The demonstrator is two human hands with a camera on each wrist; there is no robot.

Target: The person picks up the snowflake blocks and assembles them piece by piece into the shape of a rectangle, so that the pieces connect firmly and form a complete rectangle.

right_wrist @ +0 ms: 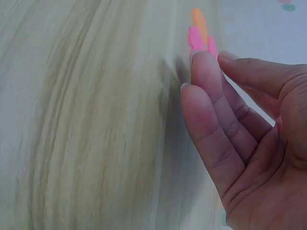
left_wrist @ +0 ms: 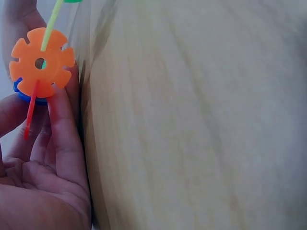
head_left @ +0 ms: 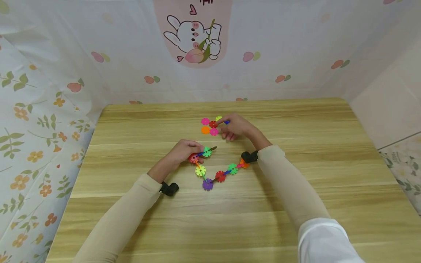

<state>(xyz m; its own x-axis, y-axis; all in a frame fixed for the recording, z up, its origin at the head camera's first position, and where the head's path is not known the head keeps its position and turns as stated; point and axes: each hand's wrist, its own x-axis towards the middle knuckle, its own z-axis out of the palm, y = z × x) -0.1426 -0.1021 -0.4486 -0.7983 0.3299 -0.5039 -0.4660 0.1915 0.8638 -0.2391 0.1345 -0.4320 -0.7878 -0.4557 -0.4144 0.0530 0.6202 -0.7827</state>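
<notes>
My left hand [head_left: 185,150] pinches a linked chain of notched plastic snowflake discs near its far end, beside a green disc [head_left: 207,152]. From there the chain runs through a yellow disc [head_left: 200,170], a purple disc [head_left: 207,184] and a red disc [head_left: 220,176] towards my right forearm. In the left wrist view, an orange disc [left_wrist: 42,64] stands above the fingertips, with a red one [left_wrist: 31,112] slotted edgewise into it. Over the loose discs reaches my right hand [head_left: 236,125], its index finger extended at a red disc [head_left: 213,124]; contact is unclear. No disc shows within its fingers.
Loose pink [head_left: 205,121], orange [head_left: 205,130] and yellow discs [head_left: 218,118] lie in a small group at the back of the wooden table [head_left: 131,219]. Behind the table hangs a patterned cloth [head_left: 125,47]. Black wrist cameras [head_left: 169,189] sit at both wrists.
</notes>
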